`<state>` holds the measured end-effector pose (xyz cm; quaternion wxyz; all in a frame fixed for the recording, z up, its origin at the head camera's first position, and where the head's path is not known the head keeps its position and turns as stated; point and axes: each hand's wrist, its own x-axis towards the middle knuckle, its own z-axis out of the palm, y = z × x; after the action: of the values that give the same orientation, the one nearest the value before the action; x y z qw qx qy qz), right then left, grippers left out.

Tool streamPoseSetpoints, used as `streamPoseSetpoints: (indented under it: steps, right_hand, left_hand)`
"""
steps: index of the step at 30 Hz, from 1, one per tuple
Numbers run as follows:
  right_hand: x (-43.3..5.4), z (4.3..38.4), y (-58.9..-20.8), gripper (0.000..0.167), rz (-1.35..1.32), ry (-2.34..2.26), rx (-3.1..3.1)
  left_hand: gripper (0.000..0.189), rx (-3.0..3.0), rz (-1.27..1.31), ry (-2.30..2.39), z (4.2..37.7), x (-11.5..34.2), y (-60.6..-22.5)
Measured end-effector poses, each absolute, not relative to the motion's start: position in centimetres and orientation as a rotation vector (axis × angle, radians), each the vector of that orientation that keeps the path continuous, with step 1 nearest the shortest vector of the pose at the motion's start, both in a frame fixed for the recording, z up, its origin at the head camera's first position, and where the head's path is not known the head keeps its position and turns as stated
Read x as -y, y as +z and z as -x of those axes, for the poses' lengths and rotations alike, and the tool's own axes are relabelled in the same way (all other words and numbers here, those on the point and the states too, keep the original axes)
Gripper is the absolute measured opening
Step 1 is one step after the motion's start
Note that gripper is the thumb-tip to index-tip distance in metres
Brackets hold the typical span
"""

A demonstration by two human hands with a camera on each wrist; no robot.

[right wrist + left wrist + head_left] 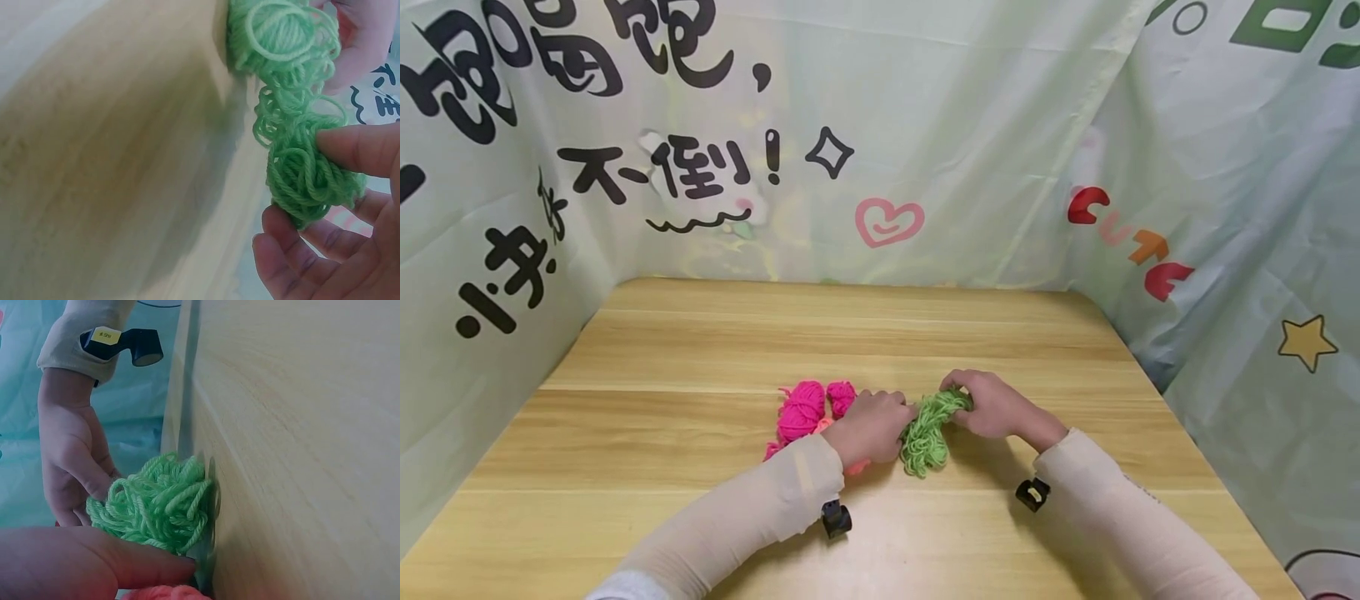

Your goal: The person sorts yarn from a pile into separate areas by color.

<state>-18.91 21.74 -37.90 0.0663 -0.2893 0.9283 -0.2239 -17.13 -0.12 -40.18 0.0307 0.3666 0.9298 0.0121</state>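
Note:
A loose bundle of green yarn (927, 437) lies at the middle of the wooden table, its upper end bent to the right. My right hand (996, 406) grips that end; in the right wrist view the thumb (356, 149) presses one side and curled fingers sit at the other. My left hand (874, 427) is at the bundle's left side, over coral yarn (857, 467). In the left wrist view its straight thumb (144, 562) lies along the green yarn, with coral yarn below; its other fingers are mostly hidden, so I cannot tell whether they grip.
Hot-pink yarn balls (802, 411) lie left of my left hand, a smaller pink ball (841, 398) beside them. The wooden table (700, 333) is bordered by a printed cloth (970, 167) at the back and both sides. Small black cameras (837, 518) are strapped at both wrists.

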Motion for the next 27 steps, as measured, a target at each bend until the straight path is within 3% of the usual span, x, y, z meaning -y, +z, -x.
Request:
streamPoseSetpoints:
  steps: [27]
  right_hand:
    - [-23.3, 19.5, -35.9, 0.026, 0.838, -0.761, -2.857]
  left_hand:
    - [0.03, -2.897, -1.115, 0.118, 17.6, 0.6, -39.2]
